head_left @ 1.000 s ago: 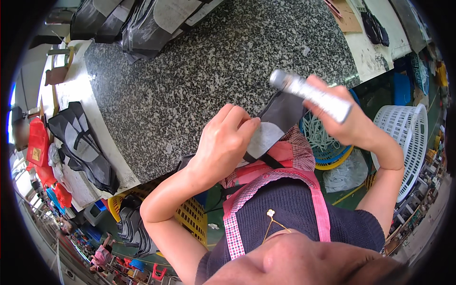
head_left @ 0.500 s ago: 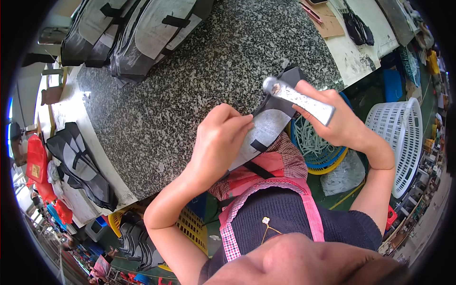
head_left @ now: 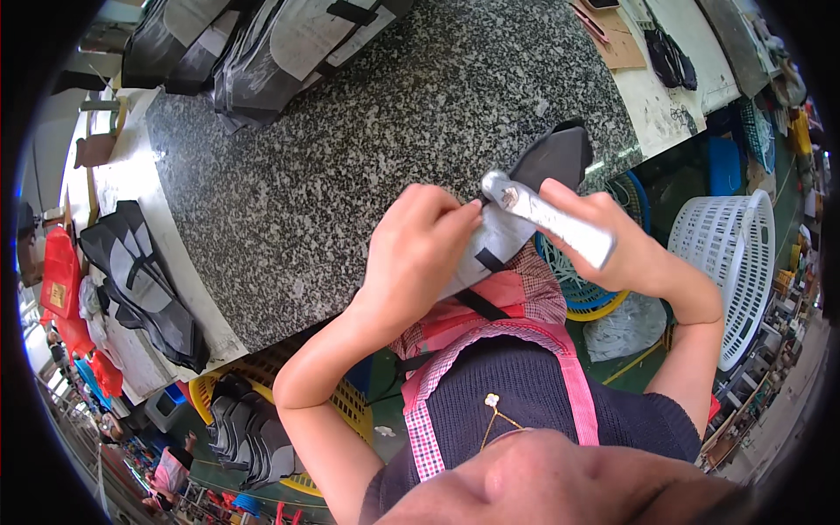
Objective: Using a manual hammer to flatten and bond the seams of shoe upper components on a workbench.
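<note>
A black and grey shoe upper [head_left: 560, 159] lies across the near edge of the stone slab, its dark end pointing away to the right. A small black strap crosses its grey part. With fingers pinched, my left hand [head_left: 416, 245] grips the upper's far edge; the fingertips hide that spot. My right hand [head_left: 628, 249] is closed round a silvery metal hammer [head_left: 564, 226]. The hammer's rounded head is over the upper, right beside my left fingertips; I cannot tell whether it touches.
Stacked uppers [head_left: 262, 66] lie at the slab's far left, with more uppers [head_left: 144, 284] on the white table at left. Right of me stand a blue basket of pale strips [head_left: 569, 267] and a white basket [head_left: 722, 262]. A yellow basket [head_left: 206, 394] holding dark pieces stands lower left.
The hammer head has come down closer to my left fingertips. More of the upper's dark end shows, and it sits farther right. The whole view has shifted slightly.
</note>
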The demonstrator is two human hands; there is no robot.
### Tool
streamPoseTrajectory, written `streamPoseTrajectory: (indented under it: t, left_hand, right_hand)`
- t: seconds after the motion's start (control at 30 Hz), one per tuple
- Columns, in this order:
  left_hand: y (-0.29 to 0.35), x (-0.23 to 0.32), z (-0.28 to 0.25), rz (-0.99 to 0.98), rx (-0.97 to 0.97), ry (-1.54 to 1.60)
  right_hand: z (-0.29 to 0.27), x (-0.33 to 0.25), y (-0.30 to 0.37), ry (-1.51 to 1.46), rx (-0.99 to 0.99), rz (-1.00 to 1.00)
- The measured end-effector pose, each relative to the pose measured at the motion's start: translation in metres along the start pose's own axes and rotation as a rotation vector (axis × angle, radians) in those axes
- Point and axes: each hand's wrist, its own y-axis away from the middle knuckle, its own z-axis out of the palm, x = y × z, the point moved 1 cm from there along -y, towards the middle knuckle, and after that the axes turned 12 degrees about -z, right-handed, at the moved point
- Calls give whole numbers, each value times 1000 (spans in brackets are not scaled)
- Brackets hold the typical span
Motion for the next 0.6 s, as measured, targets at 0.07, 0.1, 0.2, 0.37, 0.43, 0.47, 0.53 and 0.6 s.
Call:
streamPoseTrajectory:
  t: [0.07, 0.1, 0.2, 0.37, 0.43, 0.47, 0.53, 0.6]
  left_hand:
    - [6, -4, -11, -322, -97, 309]
    - [10, -6, -14, -362, -102, 342]
    - [19, 3, -10, -226, 23, 142]
    - [28, 3, -1, -109, 63, -1]
    - [29, 4, -2, -92, 62, -16]
    - [30, 4, -1, -77, 60, -35]
    - [34, 5, 0, -74, 74, -64]
    - [40, 4, 1, -79, 89, -94]
  right_hand:
    - [1, -3, -3, 130, -59, 52]
    - [-3, -8, -6, 113, -28, 136]
    - [-12, -12, -13, 119, -36, 193]
    - [5, -6, 1, 113, 303, -356]
    - [4, -8, -5, 81, 110, -318]
    - [1, -9, -7, 80, 106, -320]
    - [-5, -12, -9, 218, 234, -418]
    - [3, -19, -7, 200, 288, -395]
